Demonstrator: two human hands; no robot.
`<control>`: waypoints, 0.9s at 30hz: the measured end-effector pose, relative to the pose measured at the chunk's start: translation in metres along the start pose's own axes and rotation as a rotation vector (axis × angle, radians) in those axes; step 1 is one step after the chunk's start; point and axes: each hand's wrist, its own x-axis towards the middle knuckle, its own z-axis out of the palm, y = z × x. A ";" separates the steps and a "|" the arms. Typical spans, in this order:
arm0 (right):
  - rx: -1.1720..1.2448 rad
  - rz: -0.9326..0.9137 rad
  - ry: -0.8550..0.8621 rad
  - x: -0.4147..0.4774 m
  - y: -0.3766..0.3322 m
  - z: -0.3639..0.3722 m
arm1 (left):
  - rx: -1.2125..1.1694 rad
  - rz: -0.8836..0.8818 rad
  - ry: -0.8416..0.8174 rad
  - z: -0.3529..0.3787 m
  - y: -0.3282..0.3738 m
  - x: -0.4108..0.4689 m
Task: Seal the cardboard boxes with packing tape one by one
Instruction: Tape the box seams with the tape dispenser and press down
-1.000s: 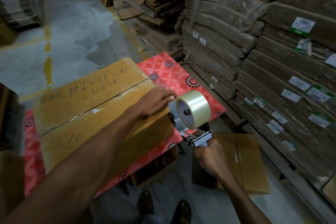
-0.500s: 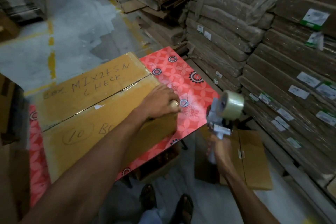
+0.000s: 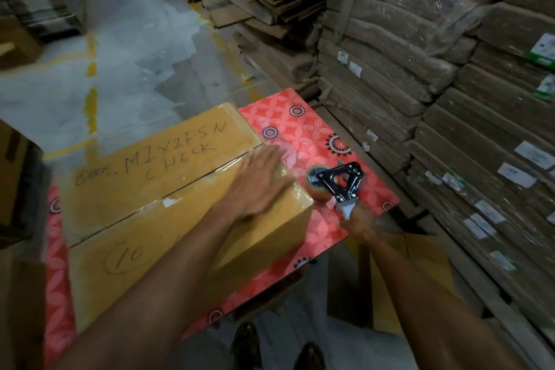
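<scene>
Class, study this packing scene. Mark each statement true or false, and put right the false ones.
1. The left hand lies flat on the brown cardboard box. True.
2. The right hand is empty. False: it grips the handle of the black-framed tape dispenser.
3. The black-framed tape dispenser sits on top of the box. False: it is beside the box, over the red flower-patterned table.
4. A circled "10" is written on the box. True.
</scene>
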 end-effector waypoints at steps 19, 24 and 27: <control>-0.153 -0.790 0.143 0.028 -0.340 -0.051 | 0.206 -0.090 0.093 -0.068 -0.171 0.109; -0.175 -0.755 0.154 0.021 -0.329 -0.047 | 0.238 -0.137 0.101 -0.062 -0.170 0.112; -0.212 -0.738 0.149 0.009 -0.315 -0.048 | 0.222 -0.171 0.088 -0.063 -0.164 0.112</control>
